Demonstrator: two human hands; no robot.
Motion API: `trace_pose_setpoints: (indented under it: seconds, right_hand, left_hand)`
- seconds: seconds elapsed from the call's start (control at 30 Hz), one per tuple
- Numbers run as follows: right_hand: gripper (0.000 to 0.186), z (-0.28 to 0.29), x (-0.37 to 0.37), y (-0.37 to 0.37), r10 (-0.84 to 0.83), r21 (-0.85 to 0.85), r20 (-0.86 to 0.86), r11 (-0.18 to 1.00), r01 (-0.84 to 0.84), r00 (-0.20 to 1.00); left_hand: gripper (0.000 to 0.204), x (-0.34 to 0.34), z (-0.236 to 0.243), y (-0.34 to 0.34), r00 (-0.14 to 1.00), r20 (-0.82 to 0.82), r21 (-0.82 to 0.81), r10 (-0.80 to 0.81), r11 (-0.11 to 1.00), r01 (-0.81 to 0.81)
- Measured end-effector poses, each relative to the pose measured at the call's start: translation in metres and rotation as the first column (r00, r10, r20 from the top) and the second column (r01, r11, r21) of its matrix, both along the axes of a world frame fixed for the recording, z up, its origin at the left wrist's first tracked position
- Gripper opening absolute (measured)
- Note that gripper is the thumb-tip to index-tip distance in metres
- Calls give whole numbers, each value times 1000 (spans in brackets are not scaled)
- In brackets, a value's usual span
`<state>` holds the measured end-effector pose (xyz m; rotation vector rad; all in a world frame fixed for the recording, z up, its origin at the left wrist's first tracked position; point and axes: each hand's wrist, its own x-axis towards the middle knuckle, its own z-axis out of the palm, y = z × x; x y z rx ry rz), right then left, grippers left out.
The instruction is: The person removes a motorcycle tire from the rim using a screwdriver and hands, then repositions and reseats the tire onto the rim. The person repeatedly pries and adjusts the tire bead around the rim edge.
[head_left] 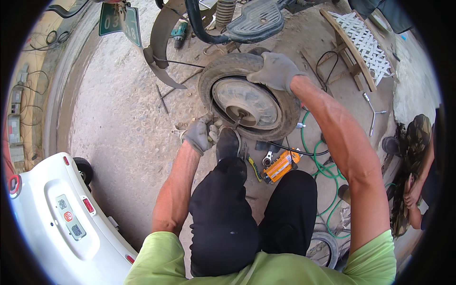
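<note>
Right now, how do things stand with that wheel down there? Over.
Right hand gloved, on the wheel, upper side. Left hand gloved, by its lower left; grip unclear. Orange pack and green hose close by, on the right.

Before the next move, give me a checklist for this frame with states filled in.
1. Right hand on the tyre: ok, at its upper right.
2. Both hands gloved: ok.
3. Left hand grip: cannot tell, partly hidden.
4. Tyre close against metal wheel all round: not ok, apart along the upper edge.
5. Ground by the shoe free of tools: not ok, yellow-handled tool and orange case nearby.
</note>
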<state>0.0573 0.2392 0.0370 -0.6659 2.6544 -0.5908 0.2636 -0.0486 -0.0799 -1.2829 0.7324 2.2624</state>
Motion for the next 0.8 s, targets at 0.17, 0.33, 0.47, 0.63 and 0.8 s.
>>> trace_pose_setpoints:
  seconds: [0.17,0.33,0.47,0.63,0.8]
  right_hand:
    - [92,-6,2,10,1,-32,-32,999,-2,999]
    - [82,10,16,2,9,-15,-29,1000,-9,1000]
    - [80,4,19,9,20,-35,-76,999,-22,997]
    - [83,-4,16,21,3,-82,-90,997,-10,996]
    - [83,-5,12,26,1,-69,-44,998,-4,999]
  left_hand:
    - [44,-12,37,-43,896,15,-167,-444,882,440]
    - [46,-30,49,-91,737,88,-211,-671,710,672]
    - [35,-57,61,-101,539,186,-208,-821,503,839]
    - [23,-86,55,-112,199,315,-453,-928,37,891]
    - [19,-90,-11,-117,32,387,-598,-921,-225,769]
